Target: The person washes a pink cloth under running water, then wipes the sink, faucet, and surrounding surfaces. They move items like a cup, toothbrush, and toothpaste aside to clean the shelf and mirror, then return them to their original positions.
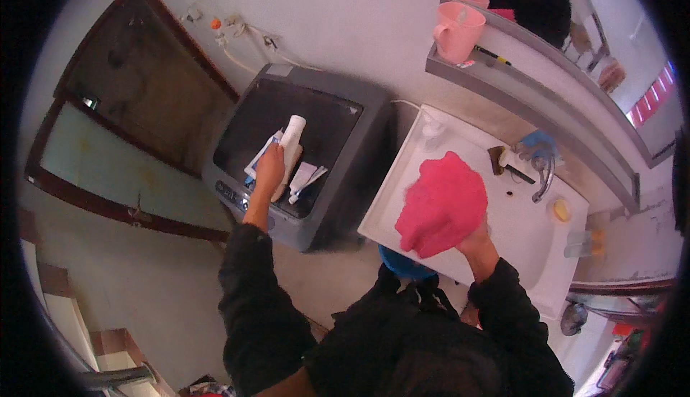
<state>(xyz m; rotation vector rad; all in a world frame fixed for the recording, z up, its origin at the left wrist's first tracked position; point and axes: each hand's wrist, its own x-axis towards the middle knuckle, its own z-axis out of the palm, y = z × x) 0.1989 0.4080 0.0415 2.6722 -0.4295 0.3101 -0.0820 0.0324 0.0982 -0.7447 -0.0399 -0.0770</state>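
Observation:
My left hand (271, 166) is closed around a white bottle or tube (292, 132) over the dark lid of a washing machine (334, 119). Beside that hand a white and blue tube (262, 154) lies on the lid, with a long beige object (289, 173) on its other side. A small pale tube (304, 176) and a thin white stick-like item (314, 182) lie to the right. My right hand (477, 238) holds a crumpled pink cloth (444, 203) over the left part of the white washbasin (509, 246); the cloth hides most of its fingers.
A chrome faucet (545, 181), a brush (496, 160) and yellow soap (561, 210) are at the basin's back. A pump bottle (432, 130) stands at its corner. Above, a grey shelf (523, 92) holds a pink mug (459, 31). A blue bucket or basin (404, 264) is below.

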